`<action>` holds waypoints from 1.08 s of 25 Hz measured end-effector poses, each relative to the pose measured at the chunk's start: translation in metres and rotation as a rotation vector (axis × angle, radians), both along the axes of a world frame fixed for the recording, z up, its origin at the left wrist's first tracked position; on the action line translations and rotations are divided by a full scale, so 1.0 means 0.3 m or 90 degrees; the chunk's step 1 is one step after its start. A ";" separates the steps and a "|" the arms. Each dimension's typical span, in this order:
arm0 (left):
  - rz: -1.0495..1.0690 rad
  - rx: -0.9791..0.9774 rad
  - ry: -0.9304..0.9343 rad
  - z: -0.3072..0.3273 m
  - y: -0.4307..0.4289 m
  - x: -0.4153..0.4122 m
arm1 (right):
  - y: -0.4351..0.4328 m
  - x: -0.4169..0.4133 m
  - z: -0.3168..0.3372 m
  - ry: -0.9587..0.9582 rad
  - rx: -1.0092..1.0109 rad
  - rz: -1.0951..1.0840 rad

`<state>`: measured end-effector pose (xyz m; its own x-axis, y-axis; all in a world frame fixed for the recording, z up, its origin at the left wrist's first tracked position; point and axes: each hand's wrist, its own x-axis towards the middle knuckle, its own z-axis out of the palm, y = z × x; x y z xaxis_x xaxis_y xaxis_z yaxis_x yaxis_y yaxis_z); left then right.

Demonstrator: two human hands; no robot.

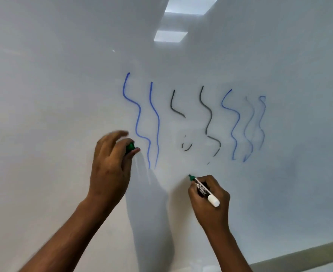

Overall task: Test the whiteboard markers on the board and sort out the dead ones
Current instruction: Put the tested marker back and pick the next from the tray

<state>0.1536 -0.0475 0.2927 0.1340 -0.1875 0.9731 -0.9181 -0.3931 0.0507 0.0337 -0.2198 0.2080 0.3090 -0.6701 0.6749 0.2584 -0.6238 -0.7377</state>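
A white whiteboard (63, 95) fills the view. Several wavy test lines run down it: bold blue ones (138, 114) at the left, grey-black broken ones (208, 114) in the middle, fainter blue ones (259, 122) at the right. My right hand (210, 205) holds an uncapped green marker (202, 189) with a white barrel; its green tip touches the board below the grey lines. My left hand (110, 167) is raised near the board with the green cap (130, 147) pinched between thumb and fingers.
The board's lower edge (299, 254) runs across the bottom right corner. Reflections of ceiling lights (171, 36) show at the top of the board. Shadows of my arms fall on the board between my hands.
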 end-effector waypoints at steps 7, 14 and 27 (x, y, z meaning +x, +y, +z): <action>-0.251 0.197 0.288 -0.202 0.004 -0.079 | 0.089 -0.136 0.103 0.014 0.259 0.340; -0.315 0.202 0.372 -0.219 0.026 -0.142 | 0.107 -0.156 0.103 0.145 0.323 0.437; -0.139 0.304 0.310 -0.239 0.107 -0.214 | 0.152 -0.084 0.027 0.146 0.442 0.657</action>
<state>0.0894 -0.0152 0.2209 0.4428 -0.6500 0.6176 -0.8954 -0.2845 0.3425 0.0084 -0.1743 0.2160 0.9608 -0.2386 0.1412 0.2163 0.3263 -0.9202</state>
